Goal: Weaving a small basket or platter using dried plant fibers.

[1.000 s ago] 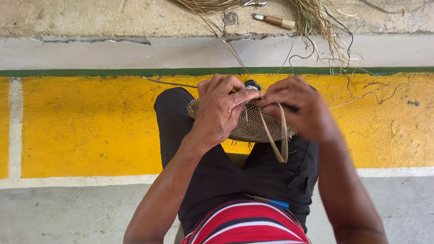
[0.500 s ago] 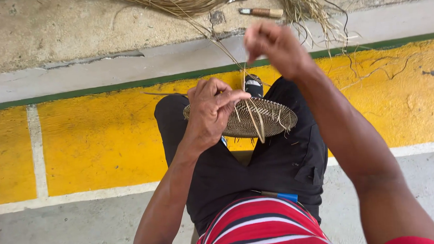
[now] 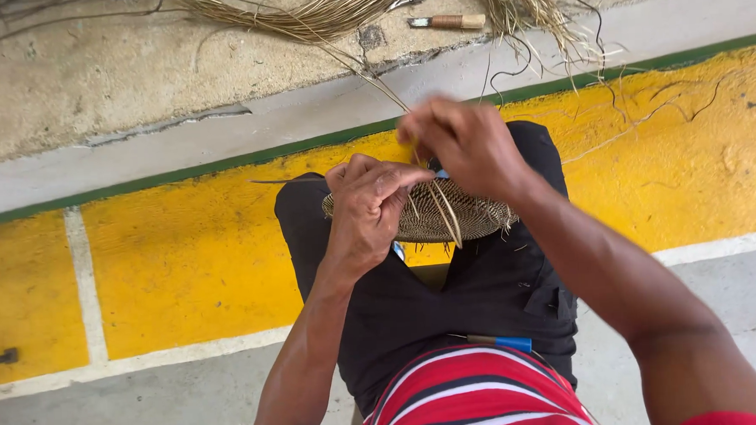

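A round, flat woven disc (image 3: 472, 219) of tan fibre rests on my knees, which are in black shorts. My left hand (image 3: 367, 206) grips its left rim, thumb across the top. Just above the disc's middle, my right hand (image 3: 464, 142) pinches a thin fibre strand (image 3: 381, 86) that runs up and left toward the loose bundle. A few loose strand ends (image 3: 448, 216) hang over the disc's face.
A bundle of dry fibre strands (image 3: 318, 11) lies on the concrete ledge ahead, with a wooden-handled knife (image 3: 448, 21) beside it. Below the ledge the floor has a green stripe and yellow painted panels (image 3: 176, 264) with white lines. A blue-tipped tool (image 3: 507, 343) lies at my waist.
My right hand, raised high with the strand half a second ago, has come back down to just above the disc. My left hand has kept its grip on the rim.
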